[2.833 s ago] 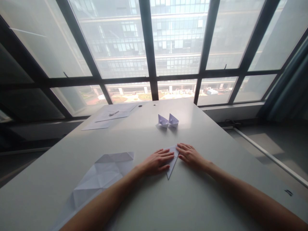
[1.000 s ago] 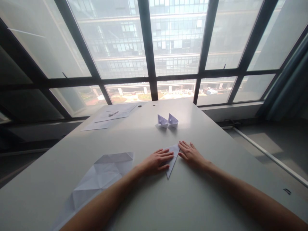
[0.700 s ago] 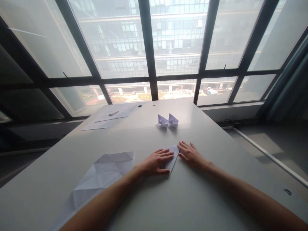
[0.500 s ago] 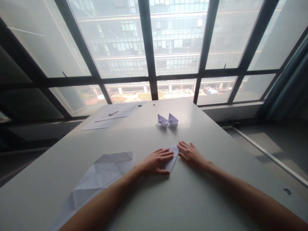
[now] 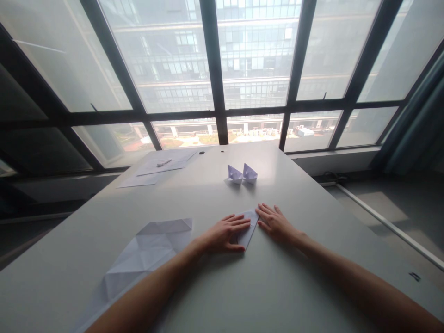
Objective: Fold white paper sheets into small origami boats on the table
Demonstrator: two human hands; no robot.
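Note:
A small folded piece of white paper (image 5: 247, 233) lies flat on the white table (image 5: 277, 286), tapering to a point toward me. My left hand (image 5: 227, 232) rests on its left part with the fingers spread and the thumb near the lower tip. At the paper's upper right edge lies my right hand (image 5: 274, 222), palm down with fingers apart, its fingertips touching the corner. The part of the paper beneath my left hand is hidden. Beyond my hands stand two folded paper shapes (image 5: 235, 175) (image 5: 249, 174) with pointed peaks, side by side.
A large creased sheet (image 5: 145, 252) lies at the left, partly behind my left forearm. Flat sheets (image 5: 144, 179) with a small whitish object (image 5: 163, 163) on top are at the far left. Windows (image 5: 255, 55) rise past the table's far edge.

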